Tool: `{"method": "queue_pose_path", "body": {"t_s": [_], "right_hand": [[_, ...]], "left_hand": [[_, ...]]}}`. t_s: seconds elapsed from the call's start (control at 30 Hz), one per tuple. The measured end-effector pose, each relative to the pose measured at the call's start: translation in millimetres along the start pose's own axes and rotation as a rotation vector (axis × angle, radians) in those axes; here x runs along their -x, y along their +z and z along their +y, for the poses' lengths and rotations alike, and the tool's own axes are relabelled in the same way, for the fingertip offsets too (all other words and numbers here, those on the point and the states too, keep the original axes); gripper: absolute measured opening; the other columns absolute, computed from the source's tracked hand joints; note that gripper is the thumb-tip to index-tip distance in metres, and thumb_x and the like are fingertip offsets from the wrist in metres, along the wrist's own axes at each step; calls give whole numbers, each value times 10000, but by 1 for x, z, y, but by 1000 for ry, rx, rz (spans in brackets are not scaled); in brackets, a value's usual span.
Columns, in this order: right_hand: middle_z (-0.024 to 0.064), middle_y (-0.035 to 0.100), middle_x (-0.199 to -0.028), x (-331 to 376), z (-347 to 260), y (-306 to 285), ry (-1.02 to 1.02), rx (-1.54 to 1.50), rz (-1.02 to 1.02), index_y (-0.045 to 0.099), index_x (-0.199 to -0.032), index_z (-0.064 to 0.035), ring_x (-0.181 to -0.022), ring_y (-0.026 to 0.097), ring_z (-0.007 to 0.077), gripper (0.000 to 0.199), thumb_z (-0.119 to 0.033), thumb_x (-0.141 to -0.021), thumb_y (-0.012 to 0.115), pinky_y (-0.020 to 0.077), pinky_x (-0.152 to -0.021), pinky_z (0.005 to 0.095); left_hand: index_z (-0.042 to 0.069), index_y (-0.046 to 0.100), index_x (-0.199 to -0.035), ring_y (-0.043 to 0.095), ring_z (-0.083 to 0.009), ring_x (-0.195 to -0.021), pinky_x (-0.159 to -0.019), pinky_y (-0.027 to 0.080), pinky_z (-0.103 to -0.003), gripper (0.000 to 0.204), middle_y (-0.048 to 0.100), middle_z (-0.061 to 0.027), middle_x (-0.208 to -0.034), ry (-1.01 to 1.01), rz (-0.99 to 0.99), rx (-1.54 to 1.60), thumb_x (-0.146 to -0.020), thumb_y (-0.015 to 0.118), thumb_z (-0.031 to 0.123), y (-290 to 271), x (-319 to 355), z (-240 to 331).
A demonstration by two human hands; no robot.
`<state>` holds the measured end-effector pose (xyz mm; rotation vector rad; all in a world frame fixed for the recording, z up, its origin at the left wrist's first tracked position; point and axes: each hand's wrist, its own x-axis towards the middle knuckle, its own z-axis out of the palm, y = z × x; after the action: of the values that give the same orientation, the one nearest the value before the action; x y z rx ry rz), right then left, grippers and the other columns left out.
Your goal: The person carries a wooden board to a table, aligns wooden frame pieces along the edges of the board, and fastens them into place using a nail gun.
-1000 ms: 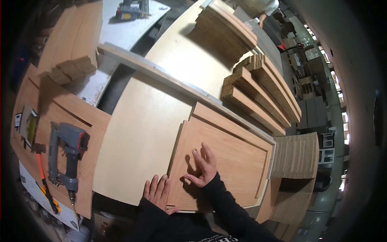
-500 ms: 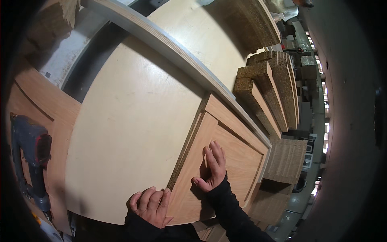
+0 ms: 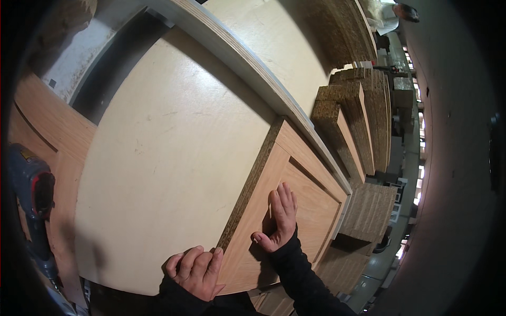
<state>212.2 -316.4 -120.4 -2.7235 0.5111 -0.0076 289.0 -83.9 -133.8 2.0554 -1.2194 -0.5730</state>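
Note:
A light-wood cabinet door (image 3: 308,208) with a recessed middle lies on a pale board (image 3: 158,158), its far edge along a raised wooden rail (image 3: 253,68). My left hand (image 3: 195,271) grips the door's near left corner, with curled fingers by the brown chipboard-like side edge and the thumb toward the top face. My right hand (image 3: 282,221) rests on the door's face with the fingers stretched out and the thumb spread. Nothing is held in it. The door's thick left edge shows as one band, and its far corner meets the rail.
At the left a blue-grey power drill (image 3: 32,184) lies on another wooden door panel (image 3: 68,174). Beyond the rail stand stacks of panels (image 3: 353,126), with more stacked panels (image 3: 369,210) to the right. A person's head (image 3: 406,12) shows at the far top right.
The step at the door's far left corner is gone, and its left edge now runs even. Both hands keep nearly the same places. The view has shifted slightly.

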Motion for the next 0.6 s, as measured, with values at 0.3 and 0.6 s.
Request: {"method": "queue_pose_path", "body": {"t_s": [0.3,0.6], "right_hand": [[196,323,-1326,-1,-1,0,1,-4,-13,354,-1273,4,-1274,221,335,821,-548,-694,541,94,-1022,441],[205,268,-1353,-1,-2,-2,12,-18,-68,297,-1303,-3,-1288,179,339,871,-571,-688,535,56,-1027,446]], "left_hand": [[44,541,-1074,390,-215,-1017,-817,249,-448,762,469,-40,-948,3,21,16,-431,723,409,1,-1,-2],[51,524,-1101,396,-212,-1004,-784,260,-439,776,463,-37,-945,-23,-8,23,-430,730,383,-3,-3,-1]]}}
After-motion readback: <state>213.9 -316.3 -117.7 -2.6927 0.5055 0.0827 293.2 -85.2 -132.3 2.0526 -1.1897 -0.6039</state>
